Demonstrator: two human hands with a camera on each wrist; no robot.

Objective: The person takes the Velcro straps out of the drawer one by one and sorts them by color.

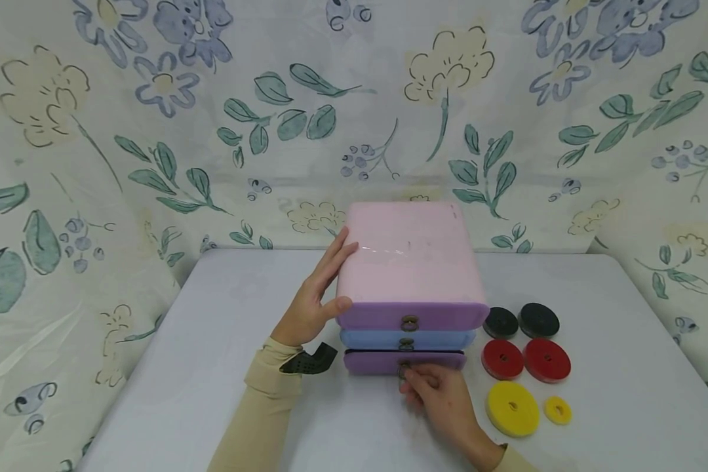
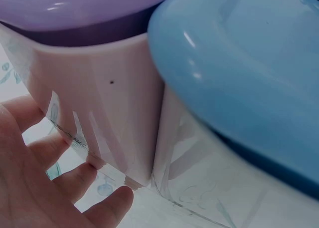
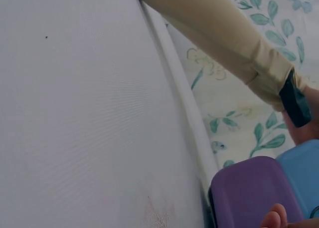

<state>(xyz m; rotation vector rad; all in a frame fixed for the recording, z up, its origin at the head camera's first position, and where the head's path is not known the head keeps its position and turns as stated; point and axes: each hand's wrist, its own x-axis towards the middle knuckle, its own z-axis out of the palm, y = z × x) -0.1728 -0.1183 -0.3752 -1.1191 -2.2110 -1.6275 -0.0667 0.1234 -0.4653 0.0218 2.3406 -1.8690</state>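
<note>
A small drawer unit with a pink top (image 1: 410,255) stands on the table, with a purple, a blue (image 1: 372,339) and another purple drawer stacked in it. My left hand (image 1: 313,305) rests on the unit's left side, fingers stretched along it and thumb near the front edge. In the left wrist view, the fingertips (image 2: 117,205) lie close to the pink side wall (image 2: 99,103). Low at the front, my right hand (image 1: 442,396) pinches the ring pull (image 1: 402,371) of the bottom purple drawer (image 1: 368,362). A thin dark gap shows along this drawer's top edge.
To the unit's right lie several round discs in pairs: black (image 1: 539,320), red (image 1: 547,360) and yellow (image 1: 512,408), one yellow disc much smaller (image 1: 558,410). Flower-printed cloth (image 1: 354,131) hangs behind the white table (image 1: 224,328).
</note>
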